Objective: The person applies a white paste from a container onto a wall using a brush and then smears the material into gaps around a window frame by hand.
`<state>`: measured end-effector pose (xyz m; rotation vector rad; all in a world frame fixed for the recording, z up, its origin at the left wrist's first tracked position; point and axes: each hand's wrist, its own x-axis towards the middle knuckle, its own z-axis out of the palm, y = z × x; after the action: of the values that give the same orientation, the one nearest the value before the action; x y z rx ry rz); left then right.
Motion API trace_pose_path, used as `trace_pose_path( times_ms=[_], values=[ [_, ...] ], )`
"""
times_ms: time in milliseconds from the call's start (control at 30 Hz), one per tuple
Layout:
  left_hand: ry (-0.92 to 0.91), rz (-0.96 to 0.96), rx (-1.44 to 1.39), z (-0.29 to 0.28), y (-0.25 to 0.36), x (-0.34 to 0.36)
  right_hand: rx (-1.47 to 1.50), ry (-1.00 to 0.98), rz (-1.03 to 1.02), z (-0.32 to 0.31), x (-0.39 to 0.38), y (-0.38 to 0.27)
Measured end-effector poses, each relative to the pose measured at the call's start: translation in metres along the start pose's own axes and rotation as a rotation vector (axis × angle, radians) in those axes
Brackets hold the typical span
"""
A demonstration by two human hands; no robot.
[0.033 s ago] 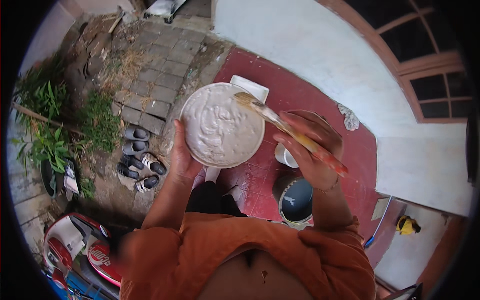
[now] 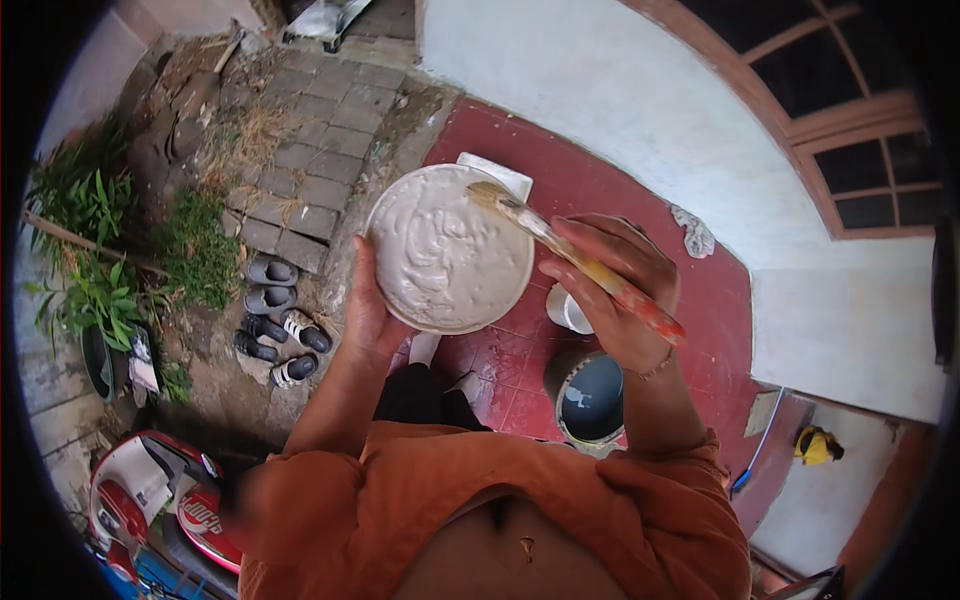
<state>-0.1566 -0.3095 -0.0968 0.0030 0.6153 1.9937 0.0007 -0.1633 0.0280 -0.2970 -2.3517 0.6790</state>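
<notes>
My left hand (image 2: pixel 373 305) grips a round tub (image 2: pixel 372 268) by its left side, thumb along the rim and the other fingers underneath, hidden. Thick, lumpy greyish-white paint (image 2: pixel 450 250) fills the tub. In my right hand (image 2: pixel 625 285) is a paintbrush (image 2: pixel 590 265), pinched by its paint-smeared yellow and red handle. The brush slants to the upper left. Its bristles (image 2: pixel 487 197) lie over the paint near the tub's upper right edge; whether they touch the paint, I cannot tell.
On the red tiled floor (image 2: pixel 520 325) below stand a dark bucket (image 2: pixel 592 400), a small white pot (image 2: pixel 567 310) and a white tray (image 2: pixel 500 175) partly behind the tub. A rag (image 2: pixel 692 232) lies by the white wall (image 2: pixel 600 110). Footwear (image 2: pixel 285 325) and a red-white scooter (image 2: pixel 150 490) are left.
The view shifts slightly. Both hands, the tub and the paintbrush keep nearly the same pose.
</notes>
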Motion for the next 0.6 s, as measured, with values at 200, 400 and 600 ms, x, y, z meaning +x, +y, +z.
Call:
trace_pose_path(
  times_ms=[200, 400, 600],
  values=[
    [-0.149, -0.021, 0.055, 0.065, -0.024, 0.013, -0.196, 0.039, -0.013, -0.045, 0.004, 0.0],
    [-0.194, -0.129, 0.108, 0.106, -0.049, 0.025, 0.044, 0.105, 0.054, -0.089, -0.008, 0.003],
    [-0.315, -0.198, 0.147, 0.141, -0.064, 0.029, 0.138, 0.173, 0.305, -0.14, -0.002, -0.001]
  ],
)
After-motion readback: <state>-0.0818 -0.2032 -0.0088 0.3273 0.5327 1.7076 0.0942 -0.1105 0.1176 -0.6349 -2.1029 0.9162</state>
